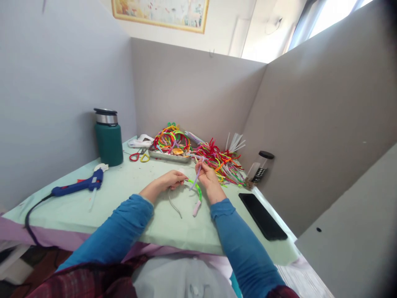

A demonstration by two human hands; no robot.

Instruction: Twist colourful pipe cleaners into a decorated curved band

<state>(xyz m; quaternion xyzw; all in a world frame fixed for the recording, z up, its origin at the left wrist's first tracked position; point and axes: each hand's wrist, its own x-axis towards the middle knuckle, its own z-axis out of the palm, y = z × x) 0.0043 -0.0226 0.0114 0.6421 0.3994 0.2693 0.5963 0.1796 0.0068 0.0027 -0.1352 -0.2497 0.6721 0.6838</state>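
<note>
Over the middle of the table, the fingers of my left hand [172, 180] pinch one end of a curved, bright green wrapped pipe-cleaner piece [199, 192]. Its lower end has a pale pink tip [196, 208]. From below the same hand a thin grey strand [175, 206] curves down; whether it joins the green piece is hard to see. My right hand [210, 182] is closed on a light purple pipe cleaner [196, 178], which hangs down across the green piece. Both hands are close together, just above the pale green tablecloth [124, 215].
Behind my hands stand a metal tray [169, 157] of colourful rings and a heap of pipe cleaners [218, 157]. On the left are a blue glue gun [79, 185], its cord and a green bottle [109, 142]. A black phone [263, 216] and a clear, black-lidded container [262, 166] are on the right.
</note>
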